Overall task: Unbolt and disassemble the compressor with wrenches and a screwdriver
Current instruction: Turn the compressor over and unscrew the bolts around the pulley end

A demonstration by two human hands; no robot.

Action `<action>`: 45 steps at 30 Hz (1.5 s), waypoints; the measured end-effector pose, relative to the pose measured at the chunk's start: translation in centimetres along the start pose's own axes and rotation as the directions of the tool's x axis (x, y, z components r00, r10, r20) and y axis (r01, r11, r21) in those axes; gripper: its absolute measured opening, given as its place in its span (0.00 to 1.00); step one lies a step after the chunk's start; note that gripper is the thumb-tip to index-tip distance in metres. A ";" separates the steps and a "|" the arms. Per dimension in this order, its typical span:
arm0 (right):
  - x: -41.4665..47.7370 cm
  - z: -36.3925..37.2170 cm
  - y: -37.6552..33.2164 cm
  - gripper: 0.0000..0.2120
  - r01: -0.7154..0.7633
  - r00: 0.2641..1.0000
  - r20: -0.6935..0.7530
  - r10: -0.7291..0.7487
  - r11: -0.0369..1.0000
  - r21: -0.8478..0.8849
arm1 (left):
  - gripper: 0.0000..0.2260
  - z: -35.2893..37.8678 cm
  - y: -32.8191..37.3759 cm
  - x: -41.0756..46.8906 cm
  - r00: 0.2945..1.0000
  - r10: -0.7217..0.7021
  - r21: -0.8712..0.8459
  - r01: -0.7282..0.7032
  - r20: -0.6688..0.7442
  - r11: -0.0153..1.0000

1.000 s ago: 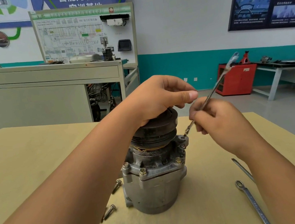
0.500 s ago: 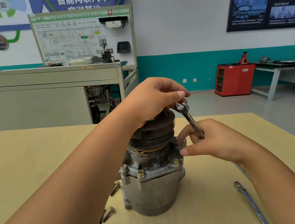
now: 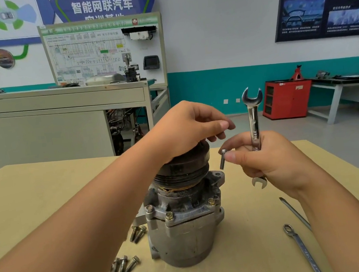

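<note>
1. Workshop bench with a tan tabletop [image 3: 33, 202]. The compressor [image 3: 187, 233] stands upright at centre, pulley [image 3: 185, 169] on top.
2. Left hand [image 3: 184, 128] caps the pulley, fingers curled round its top. I read that as steadying the unit.
3. Right hand [image 3: 269, 160] is double-loaded. The fingers are wrapped round the open-end wrench [image 3: 254, 123], which is held upright. Thumb and forefinger pinch a freed bolt [image 3: 222, 159] just beside the pulley, clear of the flange.
4. Three flange bolts [image 3: 169, 215] sit seated on the near side. Loose bolts [image 3: 123, 266] lie in two clusters left of the housing. The ring spanner [image 3: 301, 249] and screwdriver [image 3: 294, 212] lie right, close to the forearm.
5. Risks:
   - The bolt pinch looks light. Regripping the wrench in the same hand could drop the bolt, and it could roll off the right edge.
   - The forearm could sweep the spanner or screwdriver off when it lowers.
   - The unit stands on end. Torque on a seated bolt with a slack left hand could tip it onto the loose bolts.
</note>
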State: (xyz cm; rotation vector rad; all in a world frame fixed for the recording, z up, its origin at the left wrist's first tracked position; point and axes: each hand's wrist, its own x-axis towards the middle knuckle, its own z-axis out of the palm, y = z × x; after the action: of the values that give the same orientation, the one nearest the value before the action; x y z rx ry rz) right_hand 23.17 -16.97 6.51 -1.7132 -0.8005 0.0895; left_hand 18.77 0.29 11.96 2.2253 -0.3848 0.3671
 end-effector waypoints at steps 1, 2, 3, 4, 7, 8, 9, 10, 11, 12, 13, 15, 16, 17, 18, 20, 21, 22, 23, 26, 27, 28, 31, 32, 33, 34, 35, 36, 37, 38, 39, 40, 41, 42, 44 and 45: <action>-0.1 -0.1 -0.1 0.08 0.010 1.000 -0.013 -0.009 1.000 0.030 | 0.07 -0.1 0.2 -0.2 1.000 0.015 0.033 -0.016 0.020 0.999; -0.1 -0.2 -0.2 0.11 0.020 1.000 -0.022 -0.018 0.998 0.064 | 0.06 -0.2 0.4 -0.4 0.999 0.024 0.072 -0.028 0.045 0.997; -0.1 -0.2 -0.4 0.12 0.027 0.999 -0.029 -0.024 0.995 0.098 | 0.05 -0.3 0.6 -0.6 0.997 0.033 0.111 -0.041 0.074 0.993; -0.1 -0.2 -0.5 0.13 0.031 0.999 -0.025 -0.028 0.991 0.133 | 0.05 -0.4 0.8 -0.9 0.994 0.040 0.149 -0.056 0.103 0.987; -0.2 -0.2 -0.7 0.13 0.017 1.000 0.019 -0.023 0.969 0.248 | 0.11 -0.6 1.4 -1.9 0.987 0.076 0.304 -0.116 0.141 0.946; -0.2 -0.1 -0.8 0.11 0.007 0.999 0.048 -0.021 0.960 0.279 | 0.11 -0.6 1.5 -2.4 0.986 0.094 0.352 -0.138 0.138 0.926; -0.3 0.1 -0.9 0.10 -0.005 0.996 0.084 -0.021 0.953 0.303 | 0.11 -0.5 1.7 -2.9 0.986 0.111 0.384 -0.153 0.128 0.911; -0.4 0.4 -1.2 0.08 -0.016 0.993 0.119 -0.024 0.947 0.321 | 0.12 -0.5 1.7 -3.5 0.986 0.126 0.395 -0.159 0.108 0.905; -0.5 0.7 -1.4 0.08 -0.026 0.987 0.158 -0.029 0.942 0.334 | 0.12 -0.5 1.8 -4.2 0.987 0.143 0.387 -0.161 0.077 0.908; -0.6 1.0 -1.7 0.08 -0.039 0.980 0.197 -0.033 0.937 0.347 | 0.11 -0.5 1.8 -5.0 0.986 0.161 0.364 -0.162 0.034 0.917; -0.7 1.2 -1.9 0.08 -0.055 0.972 0.233 -0.032 0.931 0.360 | 0.10 -0.7 1.8 -5.9 0.983 0.186 0.331 -0.170 -0.015 0.928; -1.0 1.6 -2.5 0.12 -0.090 0.962 0.274 -0.011 0.932 0.352 | 0.08 -1.2 1.3 -8.2 0.963 0.244 0.273 -0.206 -0.112 0.940; -1.1 1.7 -2.7 0.15 -0.105 0.962 0.272 0.013 0.939 0.327 | 0.08 -1.6 0.9 -9.6 0.953 0.261 0.263 -0.215 -0.156 0.941; -1.2 1.8 -2.9 0.19 -0.116 0.967 0.251 0.039 0.946 0.302 | 0.07 -2.1 0.4 -11.0 0.946 0.263 0.269 -0.209 -0.187 0.940; -1.2 1.8 -2.9 0.23 -0.129 0.973 0.220 0.065 0.949 0.288 | 0.08 -2.6 -0.4 -12.3 0.946 0.243 0.278 -0.180 -0.214 0.943; -1.0 1.9 -2.9 0.21 -0.163 0.979 0.166 0.118 0.942 0.295 | 0.12 -3.5 -2.2 -14.4 0.953 0.143 0.237 -0.079 -0.267 0.968; -1.0 2.0 -2.9 0.17 -0.178 0.980 0.145 0.138 0.933 0.312 | 0.11 -3.9 -3.3 -15.1 0.956 0.074 0.164 -0.027 -0.284 0.986; -0.9 2.2 -3.0 0.13 -0.187 0.980 0.122 0.155 0.925 0.330 | 0.10 -4.2 -4.4 -15.7 0.959 -0.001 0.071 0.022 -0.282 0.997; -0.8 2.2 -3.1 0.12 -0.198 0.980 0.103 0.172 0.919 0.341 | 0.10 -4.4 -5.5 -16.1 0.966 -0.074 -0.027 0.069 -0.249 0.997; -0.7 2.3 -3.2 0.16 -0.228 0.973 0.065 0.219 0.906 0.356 | 0.06 -4.2 -8.2 -16.9 0.965 -0.257 -0.196 0.243 -0.048 0.950; -0.7 2.3 -3.1 0.17 -0.230 0.972 0.047 0.228 0.907 0.352 | 0.05 -3.8 -9.0 -17.0 0.958 -0.288 -0.166 0.284 0.001 0.944; -0.7 2.2 -3.0 0.18 -0.231 0.971 0.020 0.238 0.913 0.336 | 0.07 -3.4 -9.7 -17.1 0.952 -0.306 -0.086 0.307 0.033 0.948; -0.6 2.3 -2.8 0.16 -0.226 0.967 -0.056 0.250 0.935 0.274 | 0.11 -1.8 -11.5 -17.4 0.935 -0.341 0.086 0.333 0.100 0.939; -0.6 2.5 -2.8 0.16 -0.223 0.966 -0.070 0.249 0.938 0.265 | 0.11 -1.6 -12.1 -17.4 0.935 -0.341 0.095 0.332 0.094 0.938; -0.6 2.7 -2.8 0.15 -0.221 0.965 -0.080 0.249 0.940 0.261 | 0.11 -1.4 -12.5 -17.5 0.942 -0.327 0.120 0.317 0.078 0.941; -0.6 3.0 -2.8 0.14 -0.219 0.964 -0.090 0.249 0.941 0.260 | 0.12 -1.2 -12.8 -17.5 0.952 -0.297 0.159 0.284 0.067 0.946; -0.6 3.3 -2.7 0.13 -0.216 0.963 -0.100 0.250 0.939 0.267 | 0.13 -1.1 -13.1 -17.5 0.962 -0.265 0.176 0.250 0.067 0.952; -0.7 3.5 -2.6 0.12 -0.212 0.962 -0.111 0.251 0.936 0.280 | 0.14 -1.0 -13.3 -17.5 0.970 -0.234 0.171 0.219 0.072 0.961; -0.8 3.7 -2.5 0.11 -0.210 0.960 -0.120 0.254 0.932 0.294 | 0.15 -0.9 -13.4 -17.4 0.976 -0.201 0.155 0.188 0.078 0.970; -1.1 4.0 -2.3 0.10 -0.213 0.957 -0.128 0.259 0.931 0.296 | 0.17 -0.8 -13.5 -17.4 0.981 -0.173 0.149 0.159 0.086 0.976; -1.4 4.2 -2.2 0.10 -0.225 0.953 -0.135 0.271 0.933 0.280 | 0.18 -0.6 -13.6 -17.3 0.984 -0.150 0.160 0.133 0.096 0.978; -1.7 4.5 -2.0 0.09 -0.247 0.947 -0.142 0.288 0.937 0.248 | 0.19 -0.5 -13.8 -17.3 0.984 -0.132 0.191 0.108 0.117 0.976; -2.2 4.8 -1.6 0.09 -0.276 0.940 -0.145 0.308 0.939 0.206 | 0.19 -0.4 -14.0 -17.2 0.983 -0.121 0.230 0.086 0.141 0.969; -2.6 5.1 -1.2 0.09 -0.312 0.931 -0.143 0.335 0.936 0.161 | 0.19 -0.3 -14.1 -17.1 0.979 -0.118 0.264 0.072 0.166 0.962; -3.6 5.4 0.0 0.09 -0.396 0.901 -0.163 0.401 0.916 0.066 | 0.20 0.0 -14.4 -17.1 0.970 -0.134 0.314 0.064 0.205 0.947; -4.0 5.6 0.8 0.09 -0.435 0.885 -0.189 0.426 0.900 -0.007 | 0.21 0.1 -14.4 -17.1 0.964 -0.153 0.341 0.072 0.216 0.937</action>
State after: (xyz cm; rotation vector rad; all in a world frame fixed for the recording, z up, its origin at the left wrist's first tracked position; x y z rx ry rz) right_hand 17.91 -14.61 2.69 -1.8919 -0.2755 0.2135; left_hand 8.90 11.55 -4.64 2.6202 -0.3378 0.1034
